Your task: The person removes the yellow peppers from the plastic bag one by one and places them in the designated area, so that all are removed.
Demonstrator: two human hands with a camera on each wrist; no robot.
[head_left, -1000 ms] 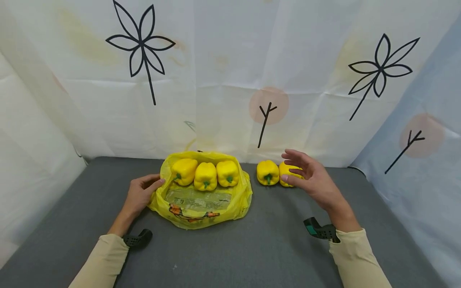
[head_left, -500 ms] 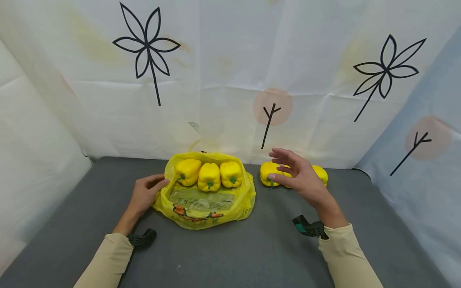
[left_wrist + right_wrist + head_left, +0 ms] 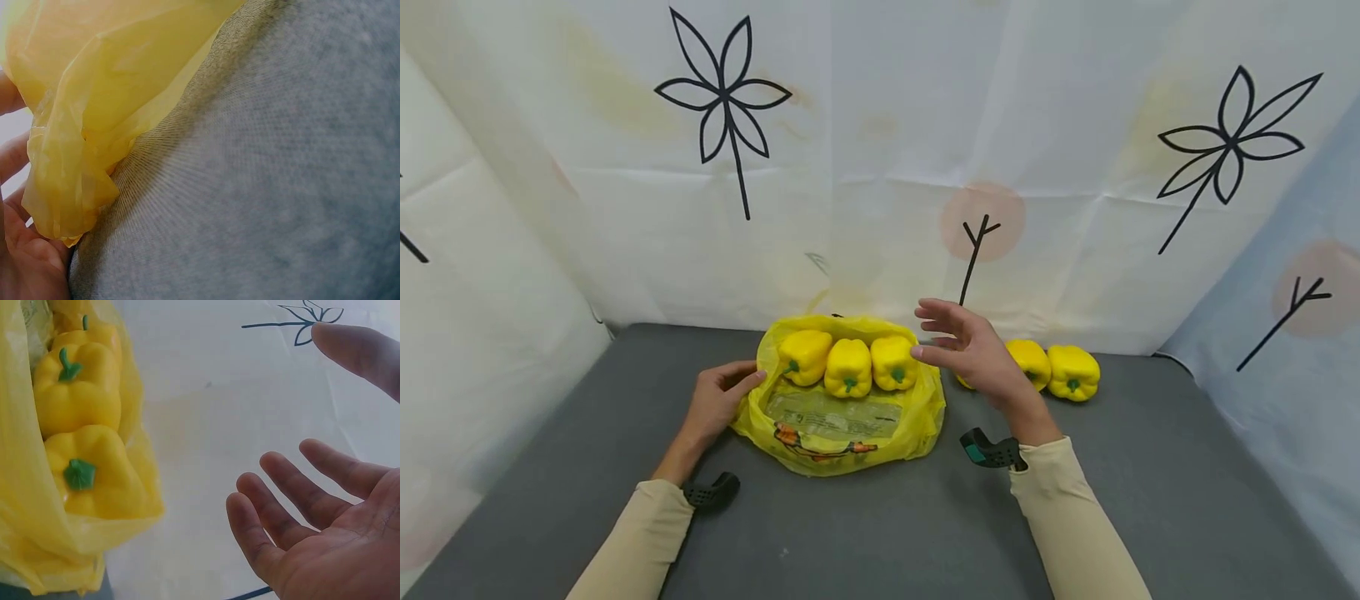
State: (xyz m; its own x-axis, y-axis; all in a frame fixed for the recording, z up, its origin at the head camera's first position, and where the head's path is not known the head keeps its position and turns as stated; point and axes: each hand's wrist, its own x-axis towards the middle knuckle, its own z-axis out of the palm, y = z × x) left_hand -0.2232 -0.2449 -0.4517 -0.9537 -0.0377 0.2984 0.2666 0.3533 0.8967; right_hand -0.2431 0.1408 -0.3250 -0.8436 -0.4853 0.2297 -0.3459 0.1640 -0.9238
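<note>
I take the yellow bag [image 3: 919, 429] as reference; it lies open-mouthed on the grey table [image 3: 865, 542]. At the bag's left side, I have the left hand [image 3: 709, 408] pinching the rim between thumb and fingers. Three yellow peppers [image 3: 848, 368] sit in a row along the bag's far inner wall; the leftmost is near the left thumb. I have the right hand [image 3: 976, 354] raised at the bag's far right corner, fingers extended, thumb apart, holding nothing; in the right wrist view, its fingertips are clear of the nearest bagged pepper. Right of the bag, I count two loose peppers [image 3: 1073, 372], plus a third pepper [image 3: 964, 382] mostly hidden behind that hand.
</note>
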